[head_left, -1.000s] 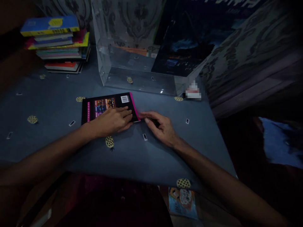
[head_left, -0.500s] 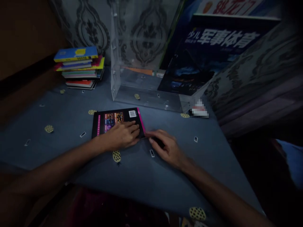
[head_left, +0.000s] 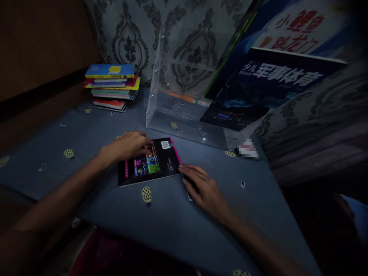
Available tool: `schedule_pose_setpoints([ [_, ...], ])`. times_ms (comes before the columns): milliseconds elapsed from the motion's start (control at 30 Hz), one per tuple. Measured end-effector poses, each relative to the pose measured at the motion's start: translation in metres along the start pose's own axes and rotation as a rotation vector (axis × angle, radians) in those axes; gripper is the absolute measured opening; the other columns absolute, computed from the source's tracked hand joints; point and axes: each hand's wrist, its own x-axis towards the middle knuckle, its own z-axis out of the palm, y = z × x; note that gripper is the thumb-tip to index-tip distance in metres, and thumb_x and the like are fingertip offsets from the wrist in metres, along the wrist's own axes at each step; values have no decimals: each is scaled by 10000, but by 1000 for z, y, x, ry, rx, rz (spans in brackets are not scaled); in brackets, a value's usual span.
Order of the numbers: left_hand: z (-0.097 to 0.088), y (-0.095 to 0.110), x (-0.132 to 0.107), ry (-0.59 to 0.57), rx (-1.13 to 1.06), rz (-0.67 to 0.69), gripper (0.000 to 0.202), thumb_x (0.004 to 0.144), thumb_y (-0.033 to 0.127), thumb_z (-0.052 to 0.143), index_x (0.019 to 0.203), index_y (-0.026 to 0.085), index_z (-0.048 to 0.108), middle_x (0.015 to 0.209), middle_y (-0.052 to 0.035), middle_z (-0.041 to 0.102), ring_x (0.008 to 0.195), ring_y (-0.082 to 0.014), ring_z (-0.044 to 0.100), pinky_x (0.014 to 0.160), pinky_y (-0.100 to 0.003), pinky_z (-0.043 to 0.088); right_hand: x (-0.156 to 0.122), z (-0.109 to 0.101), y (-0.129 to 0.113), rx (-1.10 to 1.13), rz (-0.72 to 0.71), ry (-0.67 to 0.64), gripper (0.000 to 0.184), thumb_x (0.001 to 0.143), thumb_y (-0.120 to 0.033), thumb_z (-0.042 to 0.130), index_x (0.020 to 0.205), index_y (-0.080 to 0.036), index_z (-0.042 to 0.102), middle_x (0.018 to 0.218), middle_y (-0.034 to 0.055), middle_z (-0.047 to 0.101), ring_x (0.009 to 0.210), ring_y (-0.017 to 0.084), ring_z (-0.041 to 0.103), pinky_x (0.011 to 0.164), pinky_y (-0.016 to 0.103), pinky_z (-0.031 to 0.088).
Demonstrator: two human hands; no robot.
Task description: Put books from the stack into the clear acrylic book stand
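Observation:
A black book (head_left: 163, 168) with a pink spine lies flat on the blue cloth, its barcode and small colourful pictures facing up. My left hand (head_left: 129, 145) is over its upper left part with fingers stretched out, hiding some of the pictures. Whether those fingertips press on the cover or hover just above it, I cannot tell. At the lower right corner, my right hand (head_left: 202, 188) has its fingertips against the pink spine. Its thumb is apart from the fingers, and nothing is gripped between them.
A clear acrylic book stand (head_left: 189, 134) rises behind the book, with a dark blue book (head_left: 273, 88) leaning in it and a larger one behind. At the back left is a stack of books (head_left: 112, 88). A blurred-out object (head_left: 248, 149) sits by the stand's right corner.
My left hand has slid left and away across the cover, uncovering its lower pictures and text. My right hand stays at the book's right corner. The camera view has shifted.

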Motion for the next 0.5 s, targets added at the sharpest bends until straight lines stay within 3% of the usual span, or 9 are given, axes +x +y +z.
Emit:
schedule_pose_setpoints([
  [167, -8, 15, -5, -115, 14, -119, 346, 1014, 439, 513, 990, 151, 704, 931, -103, 716, 827, -232, 678, 685, -293, 450, 9, 5, 12, -150, 8, -96, 360, 1006, -228, 509, 1359, -214, 578, 1357, 123, 666, 1293, 297, 592, 1014, 544, 530],
  [333, -8, 19, -6, -153, -68, -164, 386, 998, 447, 547, 1272, 175, 548, 957, -87, 718, 838, -241, 684, 646, -276, 436, 29, 3, 32, -210, 9, -198, 388, 990, -204, 497, 1368, -215, 586, 1455, 111, 595, 1355, 295, 541, 1073, 557, 460],
  [500, -2, 17, -4, -137, -25, -145, 391, 1011, 470, 506, 1278, 187, 540, 958, -84, 718, 881, -257, 685, 696, -293, 451, 40, 7, 44, -189, 42, -203, 418, 965, -168, 491, 1362, -244, 599, 1454, 93, 599, 1380, 296, 516, 1085, 584, 422],
])
